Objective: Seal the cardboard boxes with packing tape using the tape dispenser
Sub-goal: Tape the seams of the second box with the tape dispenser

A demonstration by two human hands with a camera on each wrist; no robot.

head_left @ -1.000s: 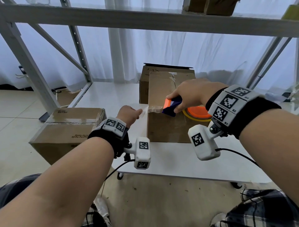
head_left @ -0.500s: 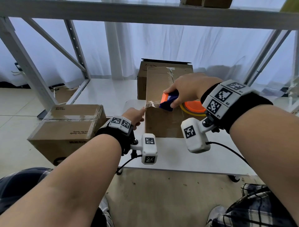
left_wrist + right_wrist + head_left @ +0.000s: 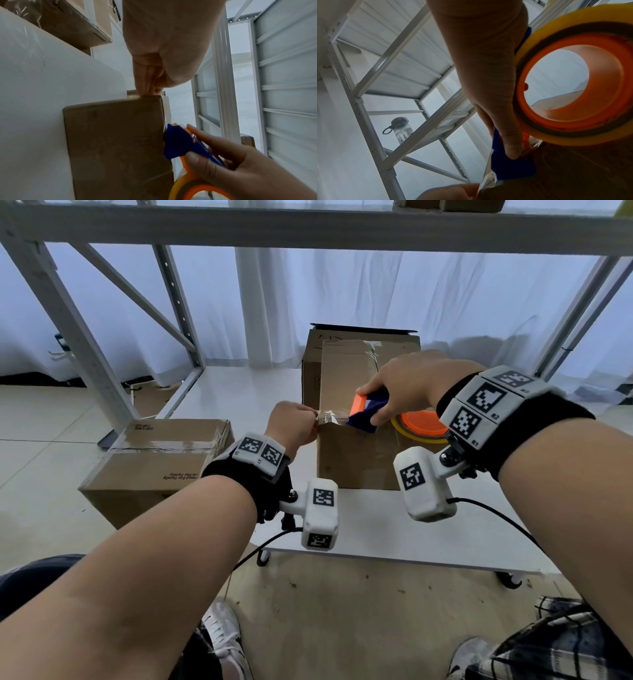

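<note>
A tall cardboard box (image 3: pixel 356 455) stands on the white table (image 3: pixel 370 535). My right hand (image 3: pixel 407 386) grips the blue and orange tape dispenser (image 3: pixel 368 414) on the box's top near edge; its tape roll (image 3: pixel 423 428) shows orange inside a yellow rim (image 3: pixel 573 75). A short strip of clear tape (image 3: pixel 330 417) runs from the dispenser to the box's left top corner. There my left hand (image 3: pixel 294 428), fingers curled, pinches the tape end against the corner (image 3: pixel 150 94). The dispenser (image 3: pixel 180 142) lies against the box edge in the left wrist view.
A second, open box (image 3: pixel 363 340) stands behind the tall one. A taped box (image 3: pixel 154 463) sits on the floor at the left. Grey shelf posts (image 3: pixel 65 313) and a beam (image 3: pixel 308 224) frame the table. A water bottle (image 3: pixel 401 129) stands on a shelf.
My left hand has moved right with the tape end, from out beside the box to its top left corner. The strip has shortened. The right hand and dispenser stay on the box.
</note>
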